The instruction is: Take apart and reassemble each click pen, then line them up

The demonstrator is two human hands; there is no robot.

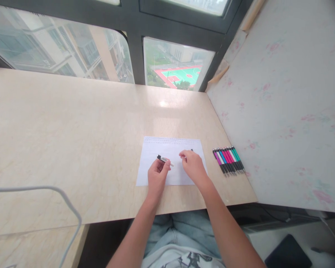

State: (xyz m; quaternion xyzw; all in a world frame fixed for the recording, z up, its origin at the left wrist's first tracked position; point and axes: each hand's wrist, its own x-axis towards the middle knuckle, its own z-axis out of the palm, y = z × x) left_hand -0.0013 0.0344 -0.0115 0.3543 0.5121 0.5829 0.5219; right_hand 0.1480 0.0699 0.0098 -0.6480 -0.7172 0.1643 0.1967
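Note:
A white sheet of paper (167,149) with a line of writing along its far edge lies on the beige marble-look desk (72,141). My left hand (157,178) rests on the sheet's near part and pinches a pen part (164,160) with a black end and a white barrel. My right hand (193,165) is over the sheet's right side, fingers closed on a small dark piece (191,150) that I cannot make out. The two hands are a few centimetres apart.
A row of several pens (229,160) in pink, blue, red and teal with black grips lies right of the sheet near the wall (281,111). A window (173,70) runs along the desk's far edge. A white cable (58,197) loops at the front left.

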